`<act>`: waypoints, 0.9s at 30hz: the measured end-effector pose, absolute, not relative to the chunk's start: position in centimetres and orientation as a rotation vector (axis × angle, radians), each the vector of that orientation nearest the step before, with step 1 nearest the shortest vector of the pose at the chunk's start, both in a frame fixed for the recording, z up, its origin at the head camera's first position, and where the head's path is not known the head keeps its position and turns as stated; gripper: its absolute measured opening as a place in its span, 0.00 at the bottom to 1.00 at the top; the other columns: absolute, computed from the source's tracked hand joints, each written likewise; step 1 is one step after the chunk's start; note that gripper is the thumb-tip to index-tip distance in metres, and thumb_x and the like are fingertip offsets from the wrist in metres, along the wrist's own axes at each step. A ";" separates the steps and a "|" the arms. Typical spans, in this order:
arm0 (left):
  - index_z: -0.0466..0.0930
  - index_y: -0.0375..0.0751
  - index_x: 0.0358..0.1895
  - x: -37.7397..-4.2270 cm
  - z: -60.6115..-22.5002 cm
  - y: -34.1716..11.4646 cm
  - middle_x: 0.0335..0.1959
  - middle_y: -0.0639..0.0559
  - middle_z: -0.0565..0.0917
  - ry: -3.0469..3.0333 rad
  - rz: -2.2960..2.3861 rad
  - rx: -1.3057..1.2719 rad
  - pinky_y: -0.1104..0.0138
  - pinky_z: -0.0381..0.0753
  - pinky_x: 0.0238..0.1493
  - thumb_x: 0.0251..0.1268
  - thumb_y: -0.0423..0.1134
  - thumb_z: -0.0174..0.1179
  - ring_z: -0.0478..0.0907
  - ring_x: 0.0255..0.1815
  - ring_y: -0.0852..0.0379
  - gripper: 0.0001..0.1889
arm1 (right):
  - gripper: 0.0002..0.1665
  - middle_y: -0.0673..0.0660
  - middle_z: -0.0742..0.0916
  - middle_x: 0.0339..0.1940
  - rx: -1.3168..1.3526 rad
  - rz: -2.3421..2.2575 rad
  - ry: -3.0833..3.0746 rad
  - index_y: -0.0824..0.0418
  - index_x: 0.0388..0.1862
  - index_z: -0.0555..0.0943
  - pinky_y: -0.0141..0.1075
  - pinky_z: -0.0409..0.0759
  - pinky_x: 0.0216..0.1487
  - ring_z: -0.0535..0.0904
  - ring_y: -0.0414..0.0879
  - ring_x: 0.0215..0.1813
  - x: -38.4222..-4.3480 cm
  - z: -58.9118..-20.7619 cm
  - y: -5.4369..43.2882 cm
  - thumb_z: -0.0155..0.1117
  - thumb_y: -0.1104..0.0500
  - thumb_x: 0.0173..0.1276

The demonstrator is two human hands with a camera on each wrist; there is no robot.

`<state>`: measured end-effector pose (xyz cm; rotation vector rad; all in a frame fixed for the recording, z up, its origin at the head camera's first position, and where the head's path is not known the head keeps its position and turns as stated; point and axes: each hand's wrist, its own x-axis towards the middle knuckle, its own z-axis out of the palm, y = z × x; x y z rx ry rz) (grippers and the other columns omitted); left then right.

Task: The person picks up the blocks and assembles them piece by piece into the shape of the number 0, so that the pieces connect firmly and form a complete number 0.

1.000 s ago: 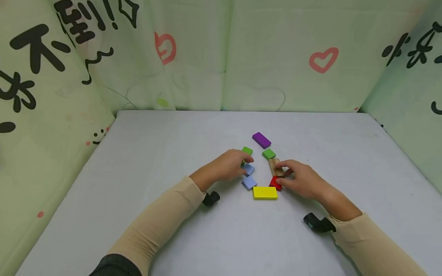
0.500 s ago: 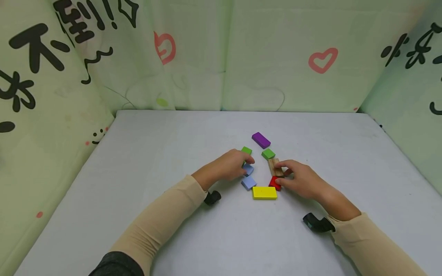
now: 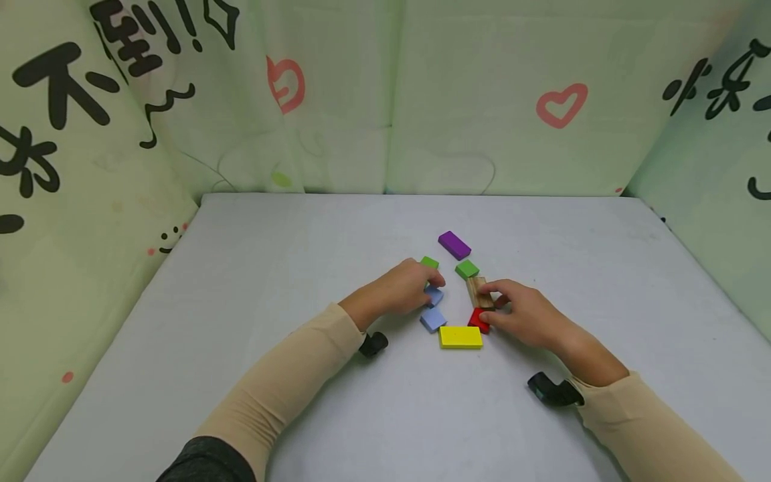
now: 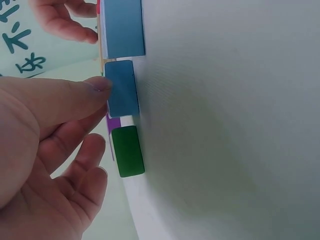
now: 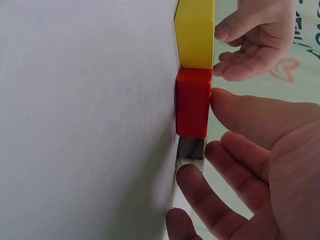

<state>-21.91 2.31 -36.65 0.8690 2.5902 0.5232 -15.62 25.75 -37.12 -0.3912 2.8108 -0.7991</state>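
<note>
In the head view my left hand (image 3: 402, 288) pinches a light blue block (image 3: 434, 296), its thumb on the near side and index finger beyond. The left wrist view shows the thumb against this blue block (image 4: 123, 90), with a green block (image 4: 128, 151) beside it. My right hand (image 3: 530, 313) holds a red block (image 3: 477, 320) with its thumb on top, while its index finger reaches over a wooden block (image 3: 478, 290). In the right wrist view the red block (image 5: 193, 102) touches a yellow block (image 5: 196, 35).
A second blue block (image 3: 433, 320), the yellow block (image 3: 460, 337), two green blocks, one at the right (image 3: 466, 269), one at the left (image 3: 430, 262), and a purple block (image 3: 454, 245) form a rough ring on the white table (image 3: 313, 254). Fabric walls (image 3: 337, 134) stand around it.
The left forearm has shifted slightly to the right. Both hands stay at the same blocks, and the blocks look unmoved apart from a slight drift of the whole view.
</note>
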 end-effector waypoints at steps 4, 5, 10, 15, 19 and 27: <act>0.80 0.45 0.63 -22.1 -36.8 2.5 0.58 0.56 0.83 2.590 0.539 0.879 0.71 0.73 0.60 0.71 0.34 0.62 0.74 0.57 0.57 0.19 | 0.29 0.65 0.82 0.54 -0.390 -0.808 2.809 0.64 0.65 0.74 0.51 0.81 0.50 0.77 0.58 0.51 -15.6 -37.1 25.7 0.69 0.57 0.68; 0.80 0.44 0.63 -22.2 -36.8 2.6 0.58 0.56 0.83 2.589 0.545 0.878 0.71 0.73 0.60 0.71 0.34 0.62 0.74 0.57 0.57 0.19 | 0.29 0.65 0.82 0.54 -0.393 -0.809 2.809 0.64 0.65 0.74 0.50 0.81 0.50 0.77 0.58 0.51 -15.6 -37.1 25.7 0.69 0.57 0.68; 0.81 0.45 0.63 -22.4 -37.0 2.8 0.58 0.56 0.83 2.609 0.539 0.880 0.72 0.73 0.59 0.71 0.35 0.62 0.73 0.57 0.56 0.18 | 0.29 0.65 0.82 0.54 -0.409 -0.815 2.810 0.65 0.65 0.75 0.50 0.81 0.49 0.78 0.57 0.50 -15.6 -37.0 25.6 0.69 0.56 0.68; 0.81 0.46 0.63 -22.7 -37.1 3.2 0.56 0.57 0.83 2.648 0.543 0.861 0.71 0.73 0.60 0.72 0.36 0.62 0.71 0.56 0.56 0.18 | 0.29 0.65 0.82 0.54 -0.418 -0.818 2.813 0.65 0.65 0.75 0.51 0.81 0.50 0.78 0.57 0.50 -15.5 -37.0 25.6 0.69 0.56 0.68; 0.81 0.46 0.63 -22.8 -37.0 3.5 0.56 0.57 0.83 2.650 0.568 0.807 0.71 0.73 0.60 0.71 0.36 0.62 0.71 0.56 0.57 0.18 | 0.29 0.64 0.82 0.53 -0.419 -0.825 2.816 0.65 0.65 0.75 0.51 0.81 0.50 0.78 0.57 0.50 -15.5 -37.1 25.6 0.69 0.57 0.68; 0.81 0.49 0.63 -23.2 -37.0 4.1 0.56 0.59 0.83 2.699 0.548 0.802 0.65 0.71 0.60 0.72 0.39 0.62 0.70 0.57 0.56 0.18 | 0.28 0.64 0.82 0.53 -0.417 -0.835 2.824 0.65 0.64 0.75 0.49 0.82 0.48 0.78 0.57 0.49 -15.4 -37.1 25.6 0.70 0.57 0.68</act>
